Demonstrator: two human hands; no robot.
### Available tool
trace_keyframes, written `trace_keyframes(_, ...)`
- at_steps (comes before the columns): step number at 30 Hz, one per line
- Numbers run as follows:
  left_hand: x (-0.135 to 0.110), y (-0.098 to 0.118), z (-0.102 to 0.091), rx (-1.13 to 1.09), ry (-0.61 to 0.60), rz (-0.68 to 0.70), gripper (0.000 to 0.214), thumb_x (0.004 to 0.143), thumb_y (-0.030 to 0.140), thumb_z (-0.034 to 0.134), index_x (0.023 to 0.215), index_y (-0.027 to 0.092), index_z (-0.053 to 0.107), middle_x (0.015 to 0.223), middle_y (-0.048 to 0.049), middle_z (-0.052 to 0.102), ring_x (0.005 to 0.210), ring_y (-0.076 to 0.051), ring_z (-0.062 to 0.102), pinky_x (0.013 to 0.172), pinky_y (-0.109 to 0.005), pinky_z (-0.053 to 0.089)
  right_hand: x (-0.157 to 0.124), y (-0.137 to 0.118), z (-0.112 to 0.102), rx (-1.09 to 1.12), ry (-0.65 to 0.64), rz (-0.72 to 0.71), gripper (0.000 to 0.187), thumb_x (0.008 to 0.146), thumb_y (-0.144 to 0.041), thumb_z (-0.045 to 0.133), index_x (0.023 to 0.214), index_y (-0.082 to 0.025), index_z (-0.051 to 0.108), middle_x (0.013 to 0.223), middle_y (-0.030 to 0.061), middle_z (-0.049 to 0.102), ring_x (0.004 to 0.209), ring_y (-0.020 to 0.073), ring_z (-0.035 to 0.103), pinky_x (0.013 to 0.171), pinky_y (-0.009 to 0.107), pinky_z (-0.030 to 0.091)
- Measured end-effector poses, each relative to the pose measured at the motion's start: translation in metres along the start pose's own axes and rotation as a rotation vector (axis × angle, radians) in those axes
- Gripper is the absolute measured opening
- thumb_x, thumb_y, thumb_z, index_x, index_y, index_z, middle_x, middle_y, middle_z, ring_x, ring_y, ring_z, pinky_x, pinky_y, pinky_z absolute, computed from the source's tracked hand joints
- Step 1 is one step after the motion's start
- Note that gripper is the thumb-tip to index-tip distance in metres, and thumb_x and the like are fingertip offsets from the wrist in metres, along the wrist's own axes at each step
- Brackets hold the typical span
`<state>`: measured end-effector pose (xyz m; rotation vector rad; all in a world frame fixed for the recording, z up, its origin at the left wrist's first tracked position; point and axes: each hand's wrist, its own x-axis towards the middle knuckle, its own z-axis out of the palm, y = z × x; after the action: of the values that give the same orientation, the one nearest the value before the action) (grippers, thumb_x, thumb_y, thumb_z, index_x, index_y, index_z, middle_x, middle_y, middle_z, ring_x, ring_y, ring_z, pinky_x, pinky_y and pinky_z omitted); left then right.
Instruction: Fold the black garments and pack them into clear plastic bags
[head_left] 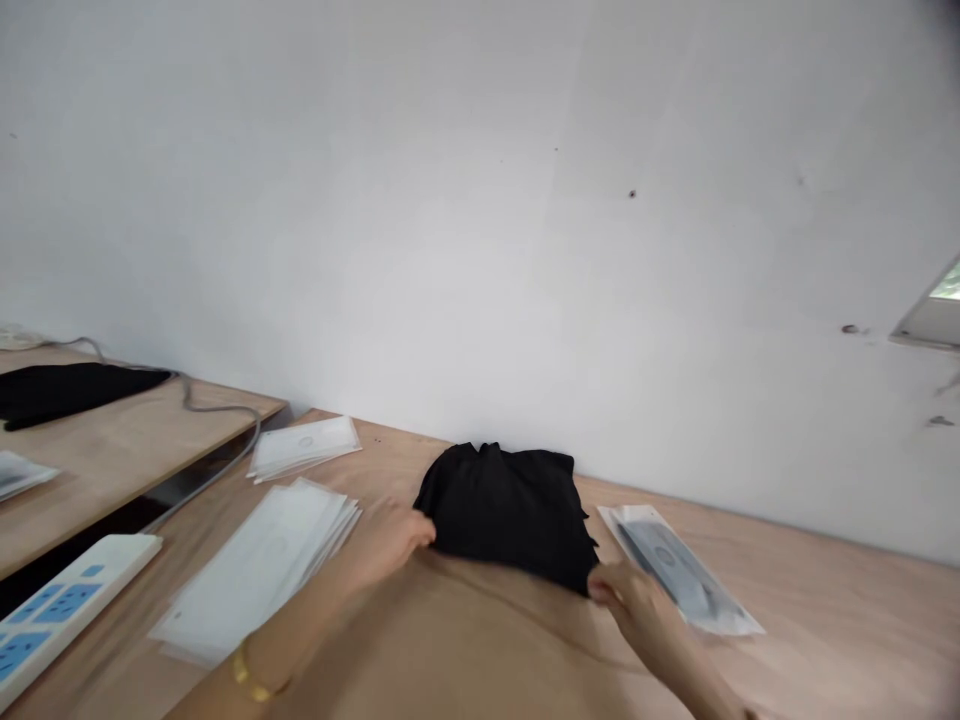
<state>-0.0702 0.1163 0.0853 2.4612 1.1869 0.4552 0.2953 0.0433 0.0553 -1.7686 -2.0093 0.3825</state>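
Head view, the only view: the camera is tilted, so the tabletop [825, 590] of pale plywood, with visible grain, runs diagonally across the frame below a white painted wall [480, 200]. A black garment [504, 515] of soft, matte, slightly crumpled fabric lies near the far edge of the tabletop, gathered into a compact, roughly square bundle with uneven edges. It sits between both hands, outside any packaging, and no bag is around it at this moment. The left hand [386, 540] is spread rather narrowly, its fingers together and touching the bundle's left side with no visible grip; a gold bangle [241, 668] circles that wrist. The right hand [626, 592] is at the bundle's lower right corner, fingers curled against the cloth; motion blur and the angle make it hard to tell whether it is pinching the fabric or only pressing it. Just right of that hand lies a clear plastic packet [675, 570] with dark contents visible through its glossy film. To the left are a thick stack of translucent flat packets [255, 570] and a smaller stack [304, 447]. Farther left are a white power strip [64, 615] with blue sockets, a grey cable [217, 410], and a second plywood tabletop [105, 500] bearing another flat black garment [71, 390].
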Motion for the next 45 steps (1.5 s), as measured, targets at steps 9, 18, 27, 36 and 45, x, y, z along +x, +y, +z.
trace_keyframes(9, -0.058, 0.019, 0.043, 0.016, -0.085, 0.024, 0.033, 0.081, 0.029, 0.064, 0.113, 0.031, 0.065, 0.127, -0.0029, 0.06, 0.12, -0.026, 0.05, 0.099, -0.041, 0.036, -0.047, -0.044, 0.057, 0.142, -0.112, -0.09, 0.037, 0.077, -0.023, 0.053, 0.112, -0.027, 0.066, 0.12, 0.0049, 0.064, 0.114, 0.0239, 0.055, 0.099, 0.035, 0.04)
trace_keyframes(18, -0.019, 0.024, 0.031, -0.013, -0.026, -0.037, 0.017, 0.082, 0.03, 0.06, 0.096, 0.024, 0.07, 0.098, -0.0021, 0.069, 0.094, -0.022, 0.061, 0.084, -0.031, 0.043, -0.009, -0.029, 0.032, 0.126, 0.03, -0.074, 0.026, 0.079, -0.029, 0.053, 0.099, -0.022, 0.068, 0.103, 0.0066, 0.069, 0.101, 0.0237, 0.061, 0.092, 0.036, 0.044)
trace_keyframes(27, 0.056, -0.001, 0.073, -0.049, -0.04, -0.139, 0.013, 0.074, 0.023, 0.065, 0.086, 0.019, 0.063, 0.082, -0.0005, 0.064, 0.077, -0.018, 0.061, 0.065, -0.025, 0.042, 0.017, -0.002, 0.038, 0.074, -0.099, 0.034, 0.02, 0.073, -0.032, 0.06, 0.087, -0.022, 0.07, 0.081, 0.0031, 0.071, 0.078, 0.0208, 0.064, 0.07, 0.029, 0.045)
trace_keyframes(36, 0.041, 0.004, 0.059, -0.068, 0.029, -0.046, 0.022, 0.076, 0.006, 0.05, 0.088, 0.019, 0.063, 0.09, -0.0019, 0.062, 0.089, -0.018, 0.056, 0.076, -0.027, 0.039, 0.011, -0.013, 0.031, -0.072, 0.059, -0.062, 0.031, 0.078, -0.01, 0.04, 0.092, -0.02, 0.065, 0.095, 0.0068, 0.065, 0.094, 0.0212, 0.058, 0.084, 0.034, 0.042)
trace_keyframes(45, -0.03, 0.005, 0.063, 0.124, -0.044, 0.24, 0.059, 0.071, -0.008, 0.042, 0.113, 0.027, 0.062, 0.121, -0.0018, 0.061, 0.114, -0.022, 0.049, 0.096, -0.04, 0.03, -0.013, 0.002, 0.04, -0.177, -0.016, -0.138, 0.049, 0.077, -0.003, 0.032, 0.104, -0.022, 0.068, 0.112, 0.0078, 0.067, 0.114, 0.0235, 0.053, 0.094, 0.041, 0.039)
